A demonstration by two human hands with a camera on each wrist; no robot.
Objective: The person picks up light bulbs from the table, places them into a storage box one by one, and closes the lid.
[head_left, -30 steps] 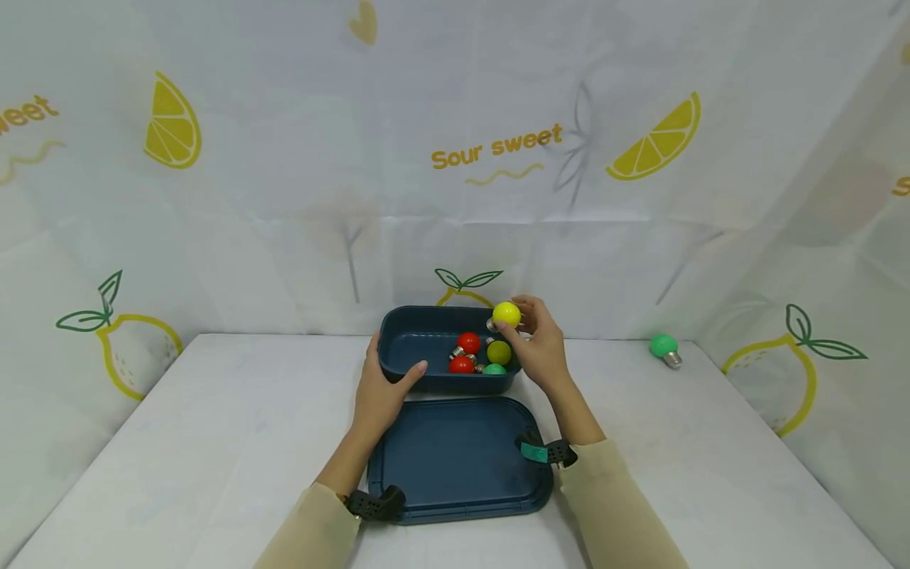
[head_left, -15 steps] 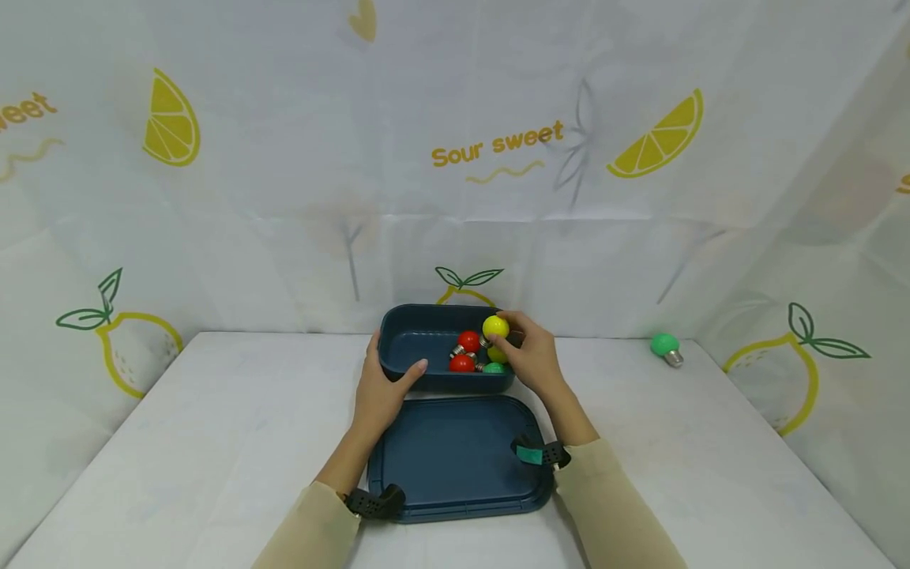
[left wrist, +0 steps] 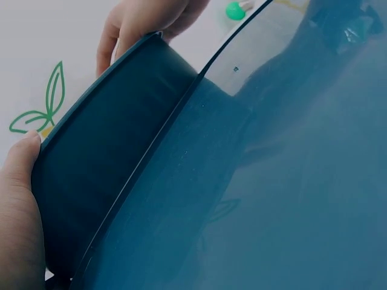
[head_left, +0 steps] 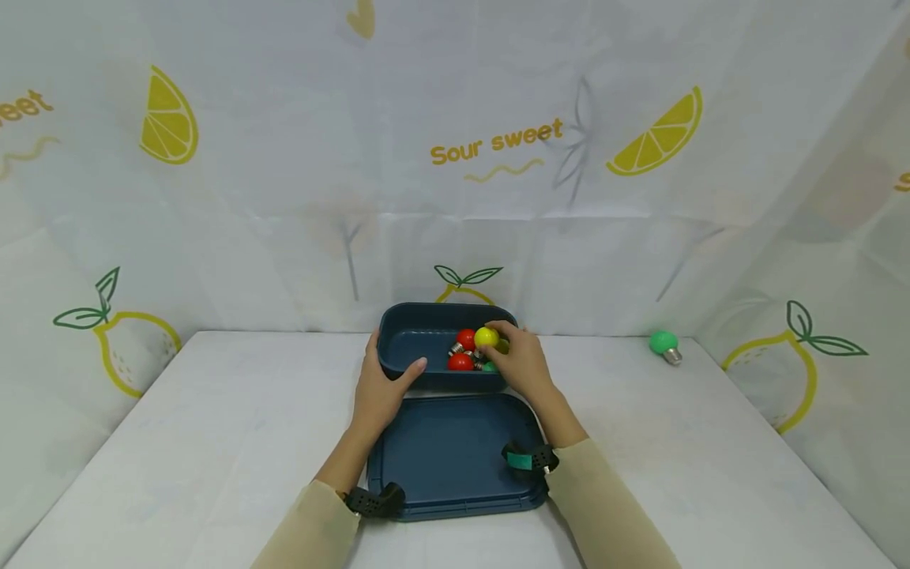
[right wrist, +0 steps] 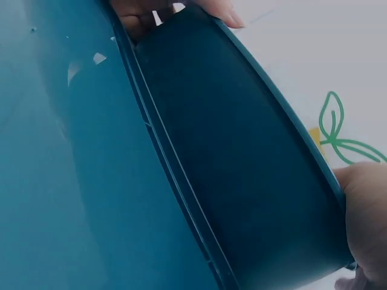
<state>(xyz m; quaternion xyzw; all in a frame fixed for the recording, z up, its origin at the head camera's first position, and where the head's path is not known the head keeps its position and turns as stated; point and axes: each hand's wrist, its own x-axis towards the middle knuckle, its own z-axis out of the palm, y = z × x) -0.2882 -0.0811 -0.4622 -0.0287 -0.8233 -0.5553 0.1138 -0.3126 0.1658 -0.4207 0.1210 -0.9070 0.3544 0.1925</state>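
Yellow bulb [head_left: 486, 337]: pinched by the right hand [head_left: 524, 359], at the right end of the blue box [head_left: 455, 382], near the tabletop [head_left: 178, 442]'s far edge.
Left hand [head_left: 380, 391]: grips the box's left end.
Knock risk: a careless release could strike the red bulbs [head_left: 460, 362].
Obstruction: those bulbs crowd that end.
Blue lid [head_left: 455, 450]: just before the box.
Green bulb [head_left: 664, 342]: far right corner.

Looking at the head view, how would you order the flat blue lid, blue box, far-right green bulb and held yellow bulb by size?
1. flat blue lid
2. blue box
3. green bulb and yellow bulb: both much smaller; order unsure because the right hand partly hides the yellow one
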